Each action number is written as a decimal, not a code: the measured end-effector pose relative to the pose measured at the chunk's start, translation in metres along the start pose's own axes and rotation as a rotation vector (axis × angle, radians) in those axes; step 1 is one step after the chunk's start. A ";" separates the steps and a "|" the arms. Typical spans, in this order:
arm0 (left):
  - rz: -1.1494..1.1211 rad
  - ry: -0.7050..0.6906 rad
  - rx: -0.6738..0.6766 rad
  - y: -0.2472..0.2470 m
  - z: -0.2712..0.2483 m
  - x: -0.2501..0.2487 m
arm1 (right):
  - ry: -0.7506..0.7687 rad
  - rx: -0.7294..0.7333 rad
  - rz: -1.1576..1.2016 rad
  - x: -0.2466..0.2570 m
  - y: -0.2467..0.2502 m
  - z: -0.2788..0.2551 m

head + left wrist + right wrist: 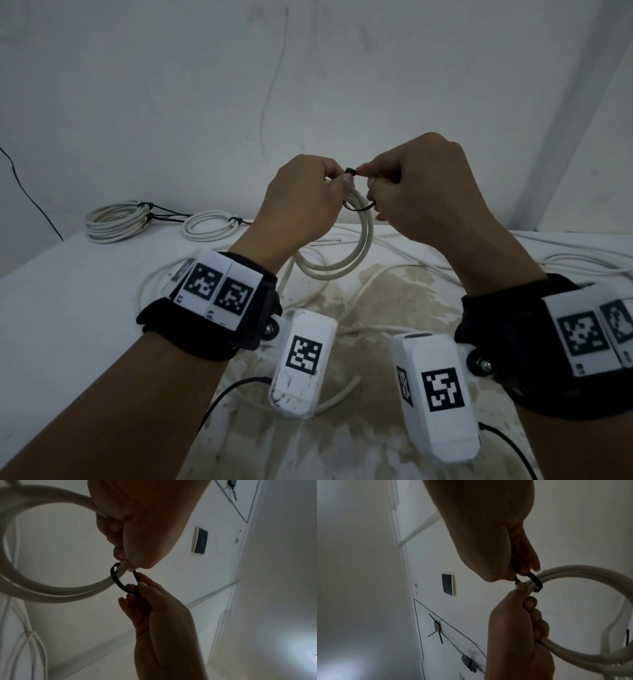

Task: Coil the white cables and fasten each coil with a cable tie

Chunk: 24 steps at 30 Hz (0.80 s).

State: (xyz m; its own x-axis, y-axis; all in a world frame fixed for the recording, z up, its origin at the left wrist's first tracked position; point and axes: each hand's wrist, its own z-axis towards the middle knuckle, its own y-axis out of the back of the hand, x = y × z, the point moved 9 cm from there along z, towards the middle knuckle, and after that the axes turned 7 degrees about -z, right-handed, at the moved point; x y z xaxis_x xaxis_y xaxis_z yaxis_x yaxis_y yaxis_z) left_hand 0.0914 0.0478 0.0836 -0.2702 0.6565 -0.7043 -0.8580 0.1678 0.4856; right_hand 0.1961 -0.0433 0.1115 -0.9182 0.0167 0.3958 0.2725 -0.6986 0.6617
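Gripping the white cable coil (346, 246) below its knuckles, the left hand (305, 198) is holding it up while the right hand (421, 192) is pinching the black cable tie (350, 170) looped around it, between both thumbs.

Left hand (137, 524) at top, fingers curled round the white cable coil (56, 592). Black cable tie (115, 578) looped loosely around the coil just below that grip. Right hand (154, 615) beneath the tie, pinching its strap. Loose white cables (32, 642) hanging below the coil.
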 end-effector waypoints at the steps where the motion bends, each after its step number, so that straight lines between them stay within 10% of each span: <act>1: 0.036 -0.020 0.003 -0.001 0.000 -0.002 | 0.006 -0.003 0.000 0.002 0.001 0.000; 24: -0.107 -0.102 0.301 -0.028 -0.019 -0.027 | -0.557 -0.014 0.579 -0.060 -0.009 -0.007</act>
State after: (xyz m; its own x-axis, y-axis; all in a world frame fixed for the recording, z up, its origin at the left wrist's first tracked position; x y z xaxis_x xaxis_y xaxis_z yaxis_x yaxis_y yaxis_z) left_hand 0.1145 0.0115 0.0796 -0.1270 0.6912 -0.7114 -0.7071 0.4399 0.5536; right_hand 0.2463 -0.0434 0.0774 -0.3525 0.0008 0.9358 0.6549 -0.7142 0.2473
